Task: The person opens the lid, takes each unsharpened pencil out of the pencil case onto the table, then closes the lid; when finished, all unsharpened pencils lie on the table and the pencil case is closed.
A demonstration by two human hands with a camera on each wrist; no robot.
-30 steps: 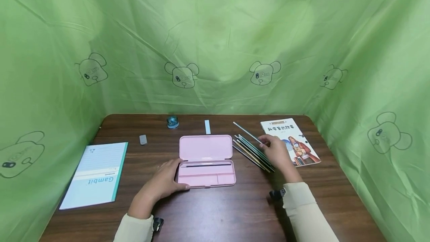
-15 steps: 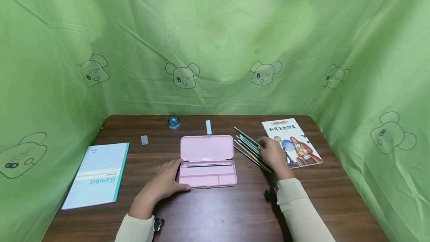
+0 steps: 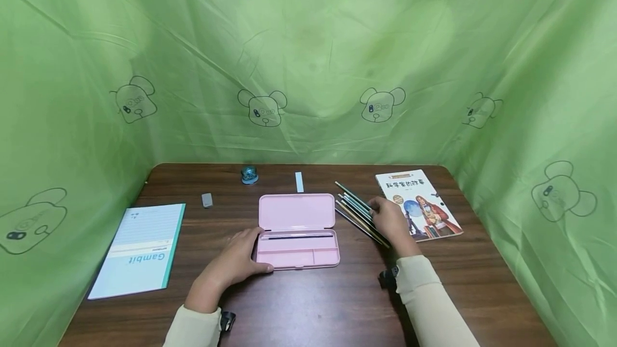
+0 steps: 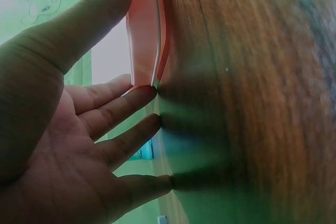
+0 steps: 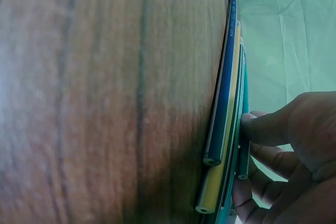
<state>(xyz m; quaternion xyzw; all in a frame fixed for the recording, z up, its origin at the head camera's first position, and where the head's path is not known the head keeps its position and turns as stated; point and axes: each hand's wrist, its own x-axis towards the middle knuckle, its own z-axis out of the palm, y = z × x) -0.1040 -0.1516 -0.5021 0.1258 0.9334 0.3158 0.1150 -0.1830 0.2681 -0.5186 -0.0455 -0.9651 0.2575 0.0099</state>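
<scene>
An open pink pencil case [image 3: 297,212] lies mid-table with one dark pencil [image 3: 297,236] in its tray. My left hand [image 3: 253,250] rests flat against its front left corner; in the left wrist view the straight fingers [image 4: 131,106] touch the case's edge [image 4: 144,40] and the thumb lies along it. Right of the case sits a pile of several pencils [image 3: 355,209]. My right hand [image 3: 378,213] is on its far side. In the right wrist view the thumb [image 5: 262,127] and curled fingers pinch a teal pencil [image 5: 244,103] beside the blue and yellow ones [image 5: 223,108].
A picture book [image 3: 424,205] lies right of the pencils. A "Gambit" notebook [image 3: 137,248] is at the left edge. A grey eraser [image 3: 207,200], a blue sharpener [image 3: 248,174] and a pale blue strip [image 3: 299,181] sit toward the back. Green cloth walls surround the wooden table [image 3: 328,304].
A pencil that lay apart behind the pile a second ago now sits against it, drawn in by my right hand. The left hand has not moved.
</scene>
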